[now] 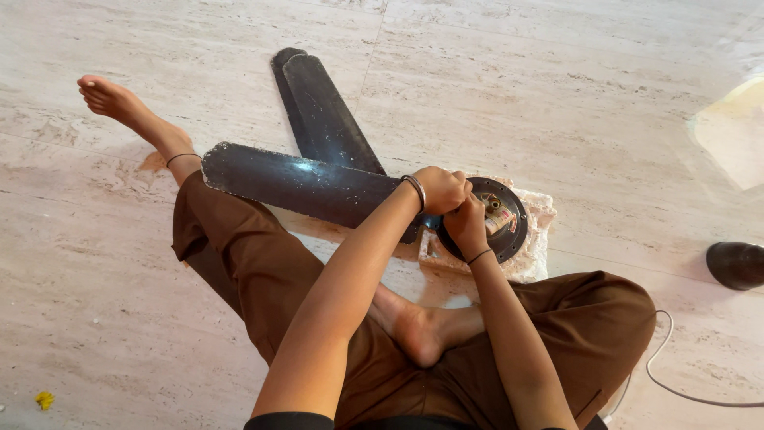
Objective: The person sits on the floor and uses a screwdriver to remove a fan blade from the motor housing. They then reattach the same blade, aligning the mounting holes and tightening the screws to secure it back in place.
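Seemingly mid-job, a dark ceiling fan is seen from the head camera laid on a pale slab on the marble floor, just ahead of crossed legs, with two dusty blades fanned out to the left. Both hands are pressed together at the motor hub: the left hand is clenched with its fingers closed, seemingly on a tool hidden in the fist, while the right hand is curled against the hub's rim. Two blades are judged still attached; how much remains cannot be told.
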